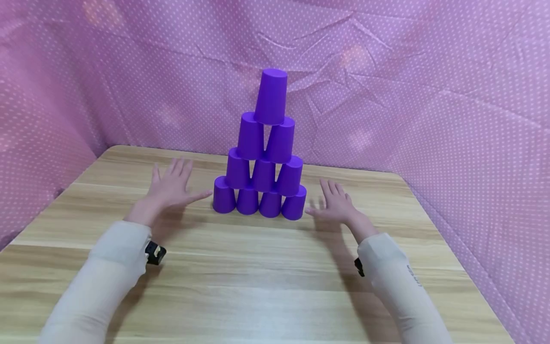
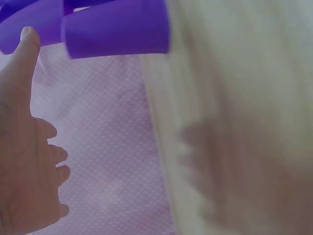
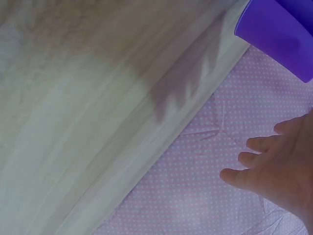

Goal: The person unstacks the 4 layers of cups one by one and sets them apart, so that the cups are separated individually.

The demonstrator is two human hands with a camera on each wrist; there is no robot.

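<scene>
Several purple cups, all upside down, form a tiered pyramid that narrows to one top cup [image 1: 272, 98]. The bottom row stands on the wooden table. On the pyramid's left side is my left hand [image 1: 169, 188], fingers spread, its thumb pointing at the bottom-left cup [image 1: 224, 196]; whether they touch I cannot tell. My right hand [image 1: 337, 205] hovers at the other side with fingers spread, its thumb close to the bottom-right cup [image 1: 294, 204]. Neither hand holds anything. Purple cups [image 2: 117, 29] also show past the left thumb in the left wrist view, and one cup [image 3: 276, 36] appears in the right wrist view.
The light wooden table [image 1: 258, 286] has rounded far corners. Behind and beside it hangs a pink cloth [image 1: 172, 71] with white dots. Black wrist devices [image 1: 155, 252] sit by the pale sleeves [image 1: 116, 253]. Both arms cast shadows on the tabletop.
</scene>
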